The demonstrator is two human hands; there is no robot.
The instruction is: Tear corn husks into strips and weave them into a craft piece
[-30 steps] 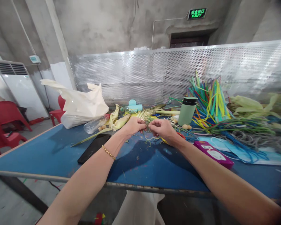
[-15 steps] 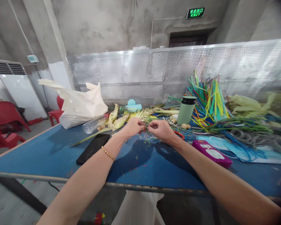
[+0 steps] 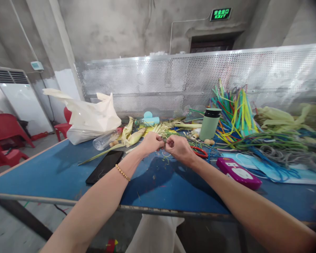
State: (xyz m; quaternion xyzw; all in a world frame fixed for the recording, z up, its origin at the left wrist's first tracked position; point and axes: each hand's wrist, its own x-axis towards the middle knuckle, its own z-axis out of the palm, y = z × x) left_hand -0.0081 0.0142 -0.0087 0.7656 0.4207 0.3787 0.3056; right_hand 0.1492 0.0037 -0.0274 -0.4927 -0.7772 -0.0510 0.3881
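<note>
My left hand and my right hand meet above the middle of the blue table, fingertips pinched close together. What they pinch is too small and too hidden to name. Thin green scraps hang or lie just below the fingers. Behind the hands spreads a heap of pale plant stalks. Corn husks lie left of my left hand. To the right of my right hand is a red looped handle or ring.
A black phone, a clear bottle and a white plastic bag lie at the left. On the right are a green tumbler, a purple box, coloured strips and blue sheets. A perforated metal panel stands behind.
My right hand has shifted slightly left and its fingers have curled tighter, closing the gap to my left hand. My left hand has barely moved.
</note>
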